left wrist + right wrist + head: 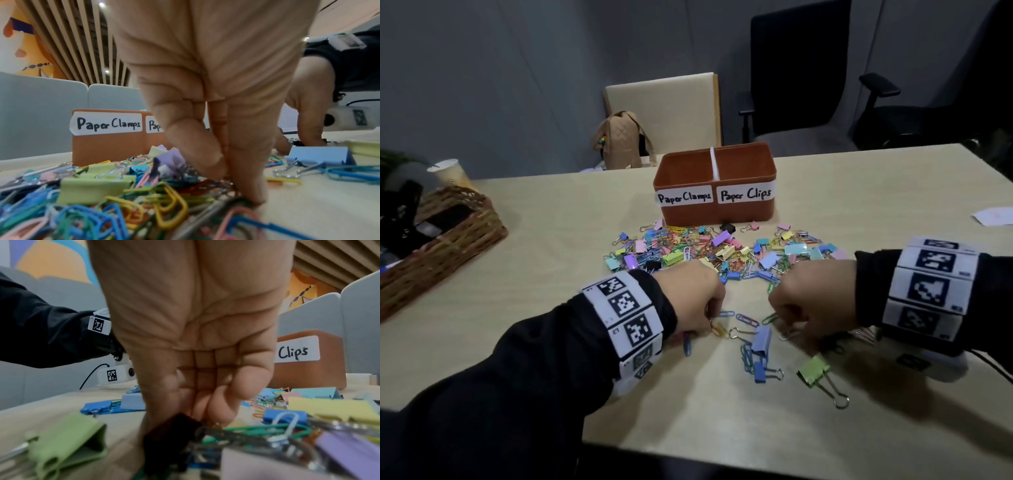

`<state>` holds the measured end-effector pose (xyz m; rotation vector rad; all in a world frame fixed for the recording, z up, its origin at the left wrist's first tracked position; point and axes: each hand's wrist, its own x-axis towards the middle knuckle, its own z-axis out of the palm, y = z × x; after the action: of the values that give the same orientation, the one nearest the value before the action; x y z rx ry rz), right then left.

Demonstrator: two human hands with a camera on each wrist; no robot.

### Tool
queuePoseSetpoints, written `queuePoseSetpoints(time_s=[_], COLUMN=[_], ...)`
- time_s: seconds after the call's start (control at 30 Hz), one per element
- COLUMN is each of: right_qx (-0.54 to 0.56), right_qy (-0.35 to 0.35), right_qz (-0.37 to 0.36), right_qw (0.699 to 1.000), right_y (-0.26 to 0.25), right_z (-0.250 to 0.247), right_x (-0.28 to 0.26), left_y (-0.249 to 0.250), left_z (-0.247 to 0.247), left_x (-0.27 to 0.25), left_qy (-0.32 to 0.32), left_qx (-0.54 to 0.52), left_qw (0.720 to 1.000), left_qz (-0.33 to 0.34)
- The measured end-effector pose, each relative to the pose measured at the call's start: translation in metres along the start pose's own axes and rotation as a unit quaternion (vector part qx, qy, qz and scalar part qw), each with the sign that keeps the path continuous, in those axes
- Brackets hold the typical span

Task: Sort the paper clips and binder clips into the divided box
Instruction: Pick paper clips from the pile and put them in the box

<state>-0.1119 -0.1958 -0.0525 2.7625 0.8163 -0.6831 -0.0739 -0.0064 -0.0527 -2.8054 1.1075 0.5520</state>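
Note:
A brown divided box [714, 214] stands mid-table, its left half labelled "Paper Clamps" and its right half "Paper Clips". In front of it lies a mixed heap of coloured clips [722, 250]. My left hand [710, 322] points down at the heap's near edge. Its thumb and forefinger [201, 160] pinch into loose paper clips [164, 201]. My right hand [803, 337] is curled down beside it and grips a black binder clip [170, 436]. Between the hands lie a light blue binder clip [762, 339] and a green binder clip [813, 370].
A wicker basket [448, 240] and a paper cup [450, 173] sit at the left. A beige bag [619, 140] and chairs stand behind the table. White paper [993, 216] lies at the right edge. Bare tabletop [722, 428] runs to the near edge.

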Motion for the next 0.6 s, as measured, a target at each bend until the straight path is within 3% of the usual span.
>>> queuePoseSetpoints(time_s=[0.4,0.6], right_qx=[0.009,0.052], right_qy=[-0.002,0.028], right_qz=[-0.002,0.003], right_qw=[1.0,0.998], right_y=[0.0,-0.001], right_z=[0.004,0.002], right_x=[0.007,0.006], left_y=[0.004,0.001], left_z=[0.002,-0.008], left_x=[0.013,0.014], left_qy=[-0.009,0.049], left_qx=[0.027,-0.091], left_qw=[0.999,0.994], left_qz=[0.041,0.022])
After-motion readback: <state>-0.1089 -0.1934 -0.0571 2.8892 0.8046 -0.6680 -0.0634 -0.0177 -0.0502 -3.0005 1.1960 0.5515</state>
